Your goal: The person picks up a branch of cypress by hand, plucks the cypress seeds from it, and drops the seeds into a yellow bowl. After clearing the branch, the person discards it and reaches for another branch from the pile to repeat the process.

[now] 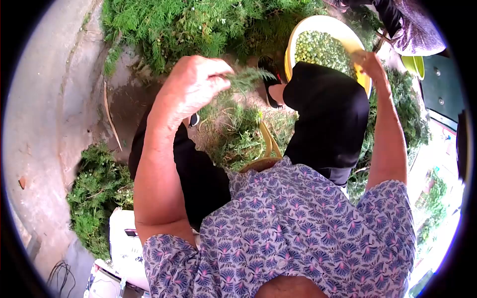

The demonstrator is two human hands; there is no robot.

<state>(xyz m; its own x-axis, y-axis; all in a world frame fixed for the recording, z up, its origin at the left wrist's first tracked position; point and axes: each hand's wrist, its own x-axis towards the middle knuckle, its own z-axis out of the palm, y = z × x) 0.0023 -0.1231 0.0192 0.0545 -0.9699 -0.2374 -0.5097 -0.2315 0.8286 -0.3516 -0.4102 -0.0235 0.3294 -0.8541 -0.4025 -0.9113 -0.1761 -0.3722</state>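
Note:
My left hand (196,82) is closed in a pinch around a feathery green evergreen sprig (246,79), which points out to the right, above the ground between my legs. My right hand (366,63) is at the right side of a yellow basin (337,24), its slightly blurred fingers loosely apart over the inside edge. Many small round green cones or berries (320,48) fill the basin, which stands beyond my right knee. My knee covers its near edge.
Cut evergreen branches (198,25) are heaped ahead, with more foliage (97,193) at the left and right. A yellow handle (268,139) rises between my legs. Another person's patterned clothing (417,30) shows at upper right. Concrete (39,124) lies left, with black cable (62,275).

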